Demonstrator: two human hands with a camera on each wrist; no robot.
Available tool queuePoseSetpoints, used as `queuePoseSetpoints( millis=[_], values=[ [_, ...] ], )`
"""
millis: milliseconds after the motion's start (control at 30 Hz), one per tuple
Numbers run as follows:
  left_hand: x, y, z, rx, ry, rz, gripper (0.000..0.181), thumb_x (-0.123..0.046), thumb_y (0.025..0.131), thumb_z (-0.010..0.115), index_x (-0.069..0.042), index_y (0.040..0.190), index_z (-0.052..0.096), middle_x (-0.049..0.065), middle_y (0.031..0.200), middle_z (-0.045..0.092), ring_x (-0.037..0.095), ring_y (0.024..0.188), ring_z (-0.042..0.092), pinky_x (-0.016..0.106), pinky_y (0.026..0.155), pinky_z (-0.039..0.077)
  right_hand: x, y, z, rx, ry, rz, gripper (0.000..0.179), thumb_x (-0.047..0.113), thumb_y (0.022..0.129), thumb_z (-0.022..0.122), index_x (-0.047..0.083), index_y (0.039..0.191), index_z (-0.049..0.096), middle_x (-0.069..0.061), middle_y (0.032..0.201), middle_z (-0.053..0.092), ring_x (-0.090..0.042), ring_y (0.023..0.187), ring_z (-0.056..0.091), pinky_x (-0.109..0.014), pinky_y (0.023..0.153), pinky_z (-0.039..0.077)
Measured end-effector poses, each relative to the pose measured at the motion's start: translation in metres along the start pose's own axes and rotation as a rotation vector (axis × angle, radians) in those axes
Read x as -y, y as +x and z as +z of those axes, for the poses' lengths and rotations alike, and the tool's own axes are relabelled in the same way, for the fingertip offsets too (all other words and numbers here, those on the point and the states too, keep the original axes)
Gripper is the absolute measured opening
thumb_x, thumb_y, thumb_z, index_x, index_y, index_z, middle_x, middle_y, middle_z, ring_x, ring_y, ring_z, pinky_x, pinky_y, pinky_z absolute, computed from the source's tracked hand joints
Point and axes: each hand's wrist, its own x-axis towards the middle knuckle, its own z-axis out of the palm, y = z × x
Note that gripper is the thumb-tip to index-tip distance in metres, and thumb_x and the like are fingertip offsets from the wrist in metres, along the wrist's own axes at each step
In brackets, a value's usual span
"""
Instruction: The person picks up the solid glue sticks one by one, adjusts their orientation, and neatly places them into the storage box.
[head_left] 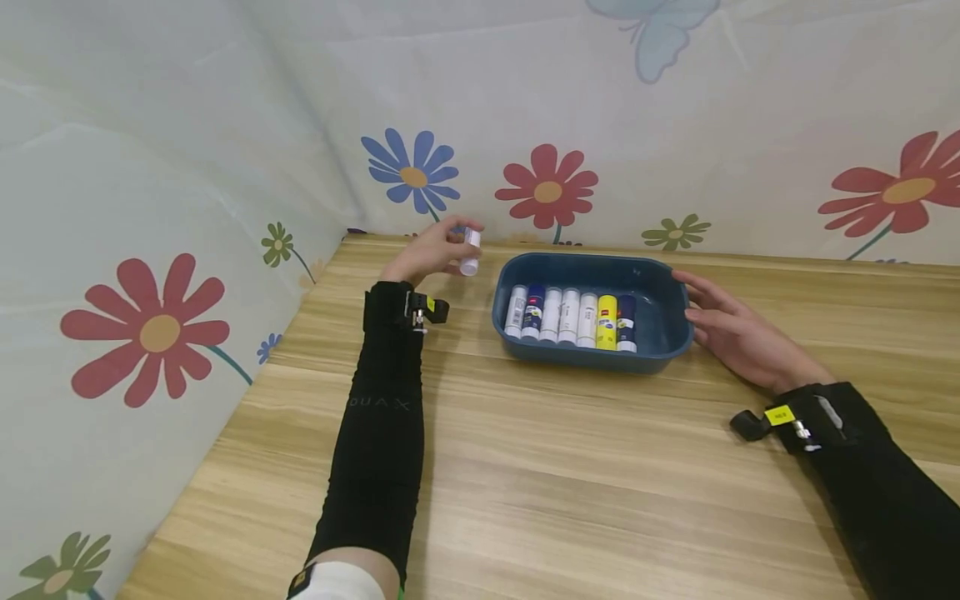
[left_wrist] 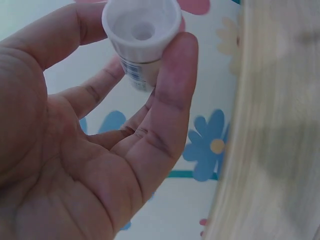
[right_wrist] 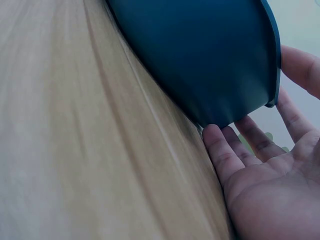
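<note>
My left hand (head_left: 435, 251) pinches a white glue stick (head_left: 471, 252) between thumb and fingers, raised above the table left of a dark blue plastic bin (head_left: 577, 360). In the left wrist view the glue stick (left_wrist: 137, 60) shows a round recessed end and a barcode label. A row of several glue sticks (head_left: 570, 317), white, dark blue and yellow, lies side by side in the bin. At the bin's right end, my right hand (head_left: 738, 333) touches the wall with fairly straight fingers. In the right wrist view, fingertips (right_wrist: 215, 137) meet the bin's (right_wrist: 200, 60) outer wall low down.
The bin stands on a wood-grain table (head_left: 585, 450) near its back edge. Behind and to the left hangs a pale cloth (head_left: 480, 100) printed with flowers. Inside the bin, bare floor shows right of the row.
</note>
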Motion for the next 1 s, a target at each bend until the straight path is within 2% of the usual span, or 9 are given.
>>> queuePoseSetpoints(
  millis=[233,467,733,1000],
  values=[
    [-0.011,-0.003,0.005,0.031,0.022,0.035,0.042,-0.018,0.095,0.065,-0.018,0.134,0.05,0.018,0.122,0.052,0.03,0.106,0.058,0.052,0.099,0.05,0.0,-0.001,0.0,-0.001,-0.006,0.002,0.059,0.006,0.105,0.035,0.022,0.158,0.016,-0.008,0.162,0.004,-0.006,0.134,0.039,-0.015,0.1,0.042],
    [-0.018,-0.005,0.01,0.06,0.058,0.075,0.041,-0.019,0.096,0.063,-0.021,0.135,0.049,0.017,0.12,0.054,0.029,0.104,0.058,0.043,0.092,0.055,0.0,-0.001,0.0,0.005,0.004,-0.002,0.059,0.005,0.105,0.035,0.021,0.158,0.016,-0.008,0.162,0.004,-0.006,0.134,0.04,-0.016,0.1,0.042],
    [-0.021,-0.004,0.014,0.088,0.076,0.091,0.042,-0.02,0.096,0.063,-0.02,0.135,0.049,0.017,0.118,0.054,0.03,0.102,0.059,0.05,0.095,0.053,0.001,-0.001,0.001,0.002,0.005,0.005,0.06,0.005,0.104,0.036,0.022,0.158,0.016,-0.008,0.163,0.002,-0.005,0.134,0.039,-0.016,0.1,0.042],
    [-0.031,-0.009,0.02,0.104,0.124,0.129,0.041,-0.021,0.096,0.063,-0.021,0.135,0.051,0.013,0.117,0.056,0.028,0.103,0.06,0.04,0.089,0.057,0.001,0.0,0.002,0.003,0.0,0.002,0.059,0.005,0.105,0.035,0.022,0.158,0.016,-0.008,0.163,0.002,-0.005,0.134,0.038,-0.015,0.1,0.042]
  ],
)
